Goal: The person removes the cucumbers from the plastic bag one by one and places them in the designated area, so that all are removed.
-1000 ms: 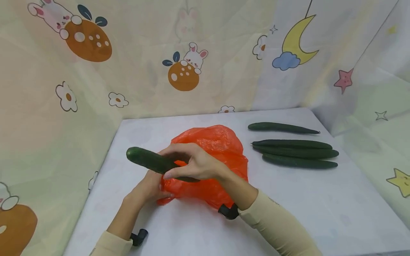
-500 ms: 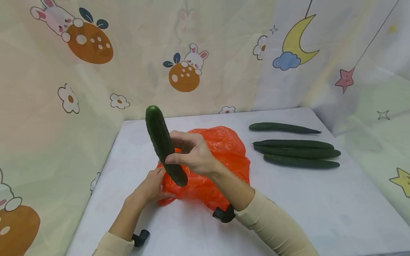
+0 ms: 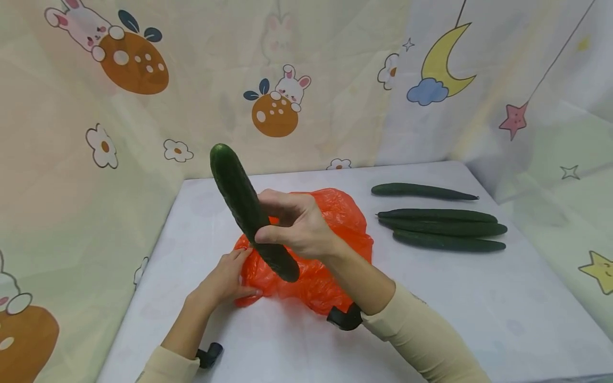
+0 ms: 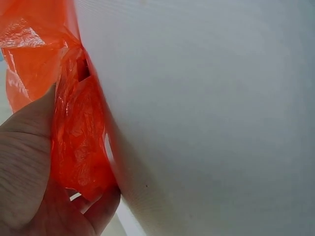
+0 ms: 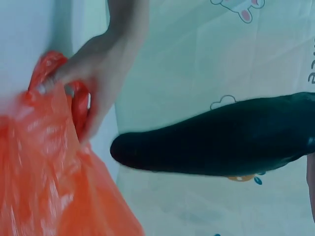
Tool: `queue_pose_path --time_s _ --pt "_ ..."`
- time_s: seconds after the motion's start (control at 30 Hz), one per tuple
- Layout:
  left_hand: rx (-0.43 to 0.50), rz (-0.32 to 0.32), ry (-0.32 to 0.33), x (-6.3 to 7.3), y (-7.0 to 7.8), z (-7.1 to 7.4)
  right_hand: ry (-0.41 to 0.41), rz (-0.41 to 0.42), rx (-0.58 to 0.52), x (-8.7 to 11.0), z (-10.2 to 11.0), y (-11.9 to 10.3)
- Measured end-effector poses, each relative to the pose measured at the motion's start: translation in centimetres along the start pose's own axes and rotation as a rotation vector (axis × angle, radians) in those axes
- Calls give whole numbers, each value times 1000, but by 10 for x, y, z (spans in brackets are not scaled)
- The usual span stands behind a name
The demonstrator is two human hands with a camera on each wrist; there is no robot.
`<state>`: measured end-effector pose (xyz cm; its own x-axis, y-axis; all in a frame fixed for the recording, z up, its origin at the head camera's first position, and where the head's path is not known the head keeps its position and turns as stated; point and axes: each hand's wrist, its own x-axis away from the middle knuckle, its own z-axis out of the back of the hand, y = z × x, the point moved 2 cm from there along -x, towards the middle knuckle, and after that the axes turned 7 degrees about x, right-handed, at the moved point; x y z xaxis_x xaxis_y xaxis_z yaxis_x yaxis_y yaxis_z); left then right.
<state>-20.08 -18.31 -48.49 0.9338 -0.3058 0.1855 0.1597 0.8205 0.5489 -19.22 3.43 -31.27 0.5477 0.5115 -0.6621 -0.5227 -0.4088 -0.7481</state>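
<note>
My right hand (image 3: 301, 226) grips a dark green cucumber (image 3: 239, 194), thumb on the near side, raised above an orange-red plastic bag (image 3: 341, 213). The cucumber slants, its rounded end up and to the left. In the right wrist view the cucumber (image 5: 211, 142) spans the right half, apart from the bag (image 5: 54, 182). My left hand (image 3: 224, 279) holds the left edge of the bag against the table. Up close in the left wrist view, thumb and fingers of the left hand (image 4: 24, 167) close around the crumpled plastic bag (image 4: 81, 142). The bag's inside is hidden.
Several cucumbers lie at the right of the white table (image 3: 431, 308): a single cucumber (image 3: 423, 191) at the back and a close group of cucumbers (image 3: 442, 229) in front of it. A patterned cloth (image 3: 201, 96) hangs behind and along both sides.
The right hand has turned the cucumber from nearly level to steeply slanted, its left end rising, then shifted slightly right. The left hand stays at the bag's edge.
</note>
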Motion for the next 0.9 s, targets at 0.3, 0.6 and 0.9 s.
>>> queue_pose_path --time_s 0.3,0.6,0.9 --pt "0 9 -14 2 1 1 5 15 22 11 24 -23" --pt "-1 -1 4 6 2 5 6 14 119 32 65 -36" --pt "5 10 -1 6 3 1 -61 -52 302 67 112 -44"
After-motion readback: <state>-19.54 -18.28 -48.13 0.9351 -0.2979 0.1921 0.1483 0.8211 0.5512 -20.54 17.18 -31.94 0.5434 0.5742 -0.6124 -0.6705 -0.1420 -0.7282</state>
